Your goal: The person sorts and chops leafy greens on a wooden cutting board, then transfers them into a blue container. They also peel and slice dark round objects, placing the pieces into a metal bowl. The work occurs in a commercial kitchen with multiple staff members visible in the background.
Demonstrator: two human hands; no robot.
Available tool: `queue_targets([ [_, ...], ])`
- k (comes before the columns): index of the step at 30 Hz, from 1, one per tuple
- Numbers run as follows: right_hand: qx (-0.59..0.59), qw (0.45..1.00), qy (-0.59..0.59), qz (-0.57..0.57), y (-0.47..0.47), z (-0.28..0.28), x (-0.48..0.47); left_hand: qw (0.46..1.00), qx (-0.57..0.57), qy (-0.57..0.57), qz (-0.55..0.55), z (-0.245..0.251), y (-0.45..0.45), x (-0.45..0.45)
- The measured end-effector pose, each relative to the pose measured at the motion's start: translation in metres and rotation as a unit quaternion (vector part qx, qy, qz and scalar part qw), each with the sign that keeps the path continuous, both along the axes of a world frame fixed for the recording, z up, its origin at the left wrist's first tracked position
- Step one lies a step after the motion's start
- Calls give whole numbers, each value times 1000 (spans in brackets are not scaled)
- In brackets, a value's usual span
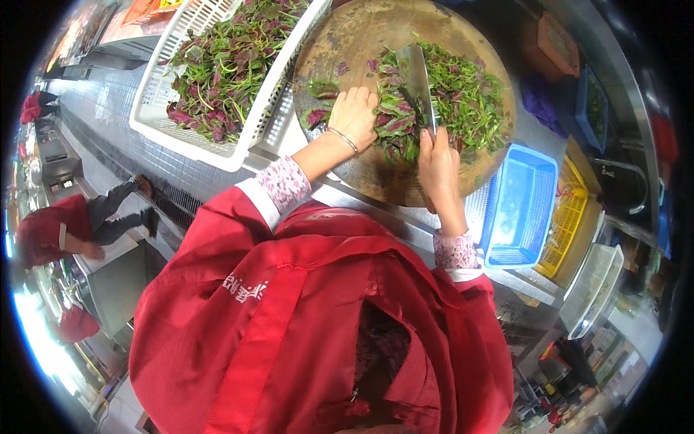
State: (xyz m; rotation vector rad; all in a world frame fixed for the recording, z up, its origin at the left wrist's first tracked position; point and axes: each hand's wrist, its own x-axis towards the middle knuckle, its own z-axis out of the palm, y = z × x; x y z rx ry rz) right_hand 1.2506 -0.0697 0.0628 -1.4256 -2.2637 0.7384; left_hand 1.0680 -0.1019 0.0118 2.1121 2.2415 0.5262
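On a large round wooden chopping block [374,173] lie leafy greens with purple-red leaves. My right hand [440,163] grips the handle of a cleaver [422,81], its broad blade standing among the leaves. To the blade's left, my left hand [355,114] rests with curled fingers against a bunch of uncut amaranth-like greens [394,116]. Right of the blade spreads a heap of chopped greens [466,97]. A few loose leaves [315,117] lie left of my left hand. The cleaver's lower edge is hidden in the greens.
A white plastic basket [187,149] heaped with whole greens [233,70] stands left of the block. At right sit a blue plastic basket [518,209] and a yellow crate [566,217]. A person in a red top [57,230] is beyond the tiled surface at far left.
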Motion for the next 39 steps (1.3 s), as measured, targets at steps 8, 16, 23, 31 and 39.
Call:
queue_targets([
  [8,24,996,-60,58,-28,34,16,985,-143,28,92,6,10,13],
  [16,13,984,-137,115,-13,16,-1,1000,15,-26,-5,18,-20,-6],
  [23,38,972,-164,165,0,23,-24,962,116,-224,-104,-7,-41,-30],
  [31,-22,989,-108,97,20,10,-27,985,102,-111,-78,2,-53,-21],
  [39,49,987,-111,103,-27,34,-15,974,91,-194,-78,-2,-57,-32],
])
